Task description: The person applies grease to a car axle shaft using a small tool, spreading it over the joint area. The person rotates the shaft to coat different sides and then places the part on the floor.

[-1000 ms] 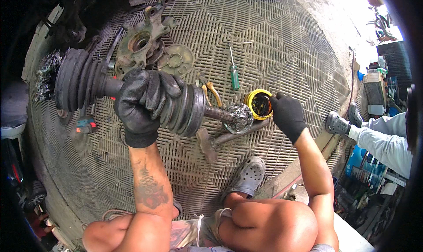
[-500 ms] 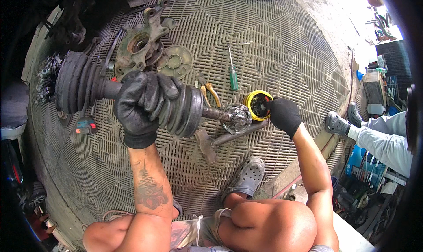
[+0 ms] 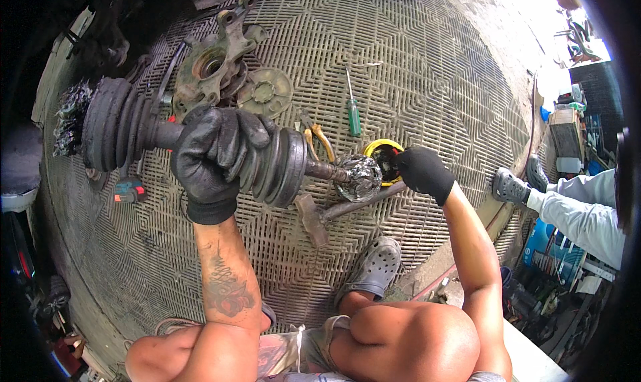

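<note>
A black CV axle (image 3: 167, 136) with ribbed rubber boots stretches across the left and middle of the view. My left hand (image 3: 217, 158), in a black glove, is wrapped round its shaft and the edge of the right boot. Grey grease coats the axle's exposed right joint (image 3: 358, 179), and its far left end is greasy too. My right hand (image 3: 427, 173), also gloved in black, is closed at the right rim of a round yellow tub (image 3: 387, 142) with dark grease inside. The tub sits close behind the joint; my right fingertips are partly hidden.
A hammer (image 3: 312, 220) lies below the joint. Beyond are a green-handled screwdriver (image 3: 354, 118), yellow-handled pliers (image 3: 322, 141), a steering knuckle (image 3: 214, 65) and a round plate (image 3: 265, 93) on the ribbed mat (image 3: 427, 81). Another person's leg (image 3: 577, 198) is at right.
My right hand and the yellow tub have shifted slightly left, nearer the greased joint. The axle and my left hand have barely moved.
</note>
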### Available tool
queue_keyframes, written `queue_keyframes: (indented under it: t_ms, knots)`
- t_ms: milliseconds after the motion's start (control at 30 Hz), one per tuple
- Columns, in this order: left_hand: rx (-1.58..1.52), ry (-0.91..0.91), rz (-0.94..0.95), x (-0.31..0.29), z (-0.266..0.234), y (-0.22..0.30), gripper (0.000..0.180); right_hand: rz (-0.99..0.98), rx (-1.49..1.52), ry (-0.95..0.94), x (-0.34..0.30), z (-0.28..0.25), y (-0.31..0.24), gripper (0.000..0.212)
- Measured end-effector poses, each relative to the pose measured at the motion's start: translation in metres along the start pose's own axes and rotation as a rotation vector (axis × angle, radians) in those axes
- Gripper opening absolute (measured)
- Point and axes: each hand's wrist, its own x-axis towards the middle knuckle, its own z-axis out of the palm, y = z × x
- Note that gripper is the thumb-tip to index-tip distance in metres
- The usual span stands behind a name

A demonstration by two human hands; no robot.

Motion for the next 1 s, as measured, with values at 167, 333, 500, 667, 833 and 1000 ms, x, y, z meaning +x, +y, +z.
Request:
queue_keyframes:
  t_ms: [167, 333, 500, 667, 833, 1000]
  knots:
    - [0.075, 0.072, -0.007, -0.002, -0.003, 0.000, 0.042, -0.068, -0.027, -0.043, 0.009, 0.009, -0.013, 0.017]
    - [0.016, -0.002, -0.003, -0.002, -0.001, 0.003, 0.041, -0.060, 0.014, -0.116, 0.012, 0.003, -0.031, 0.019]
    - [-0.040, -0.047, 0.038, 0.001, 0.016, 0.000, 0.035, -0.074, 0.241, -0.098, 0.007, 0.013, -0.025, 0.017]
    - [-0.023, -0.081, 0.001, 0.001, 0.010, 0.004, 0.038, 0.011, 0.524, -0.145, 0.003, 0.004, -0.026, 0.021]
    - [-0.017, -0.139, -0.040, 0.002, 0.009, 0.006, 0.041, 0.128, 0.828, -0.171, -0.007, -0.008, -0.034, 0.028]
    - [-0.055, -0.200, -0.023, 0.003, 0.001, 0.003, 0.040, 0.250, 0.848, -0.234, -0.007, -0.006, -0.022, 0.030]
